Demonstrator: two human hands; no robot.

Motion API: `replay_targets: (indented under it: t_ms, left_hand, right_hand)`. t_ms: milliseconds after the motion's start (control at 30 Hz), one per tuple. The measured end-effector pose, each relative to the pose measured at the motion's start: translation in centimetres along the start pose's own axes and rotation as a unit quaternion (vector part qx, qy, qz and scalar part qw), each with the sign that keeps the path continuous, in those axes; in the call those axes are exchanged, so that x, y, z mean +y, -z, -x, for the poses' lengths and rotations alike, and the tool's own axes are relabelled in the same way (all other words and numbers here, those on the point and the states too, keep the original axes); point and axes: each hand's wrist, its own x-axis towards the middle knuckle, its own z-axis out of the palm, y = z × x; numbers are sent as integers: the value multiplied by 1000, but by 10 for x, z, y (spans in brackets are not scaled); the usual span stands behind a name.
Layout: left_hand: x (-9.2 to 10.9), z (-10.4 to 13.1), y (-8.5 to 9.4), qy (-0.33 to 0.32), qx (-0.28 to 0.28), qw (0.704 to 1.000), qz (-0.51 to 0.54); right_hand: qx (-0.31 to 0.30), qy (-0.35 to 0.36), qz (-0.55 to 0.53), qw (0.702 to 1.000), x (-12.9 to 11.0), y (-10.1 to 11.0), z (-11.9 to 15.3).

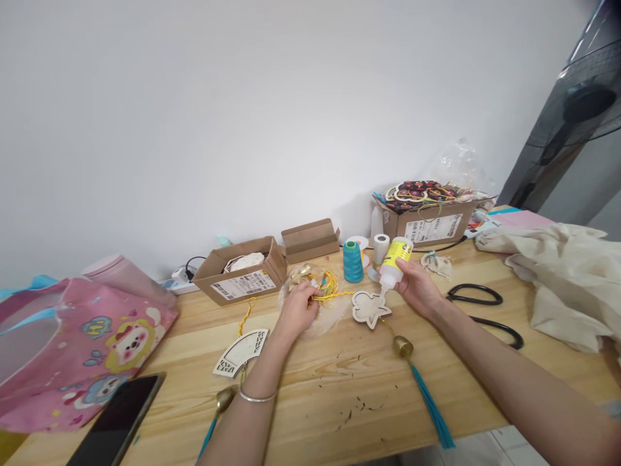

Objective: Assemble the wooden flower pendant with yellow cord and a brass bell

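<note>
My right hand grips a white bottle with a yellow label, tilted so that its nozzle points down at the upper right edge of a pale flower-shaped wooden piece. A yellow cord runs left from that piece to my left hand, whose fingers are pinched on it beside a clear plastic bag with yellow cords. Below the flower piece lie a brass bell and a teal tassel. To the left of my left forearm rests a fan-shaped wooden piece with another bell.
Behind stand an open cardboard box, a teal thread spool and a fuller box. Black-handled scissors and beige cloth lie right. A pink bag and a phone occupy the left.
</note>
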Motion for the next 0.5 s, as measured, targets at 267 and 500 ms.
replay_targets:
  t_ms: [267, 500]
  left_hand:
    - [-8, 2, 2, 37, 55, 993, 100]
    - [2, 4, 15, 17, 43, 993, 113]
  right_hand:
    - [3, 0, 10, 1000, -2, -2, 1]
    - [0, 3, 6, 1000, 0, 0, 0]
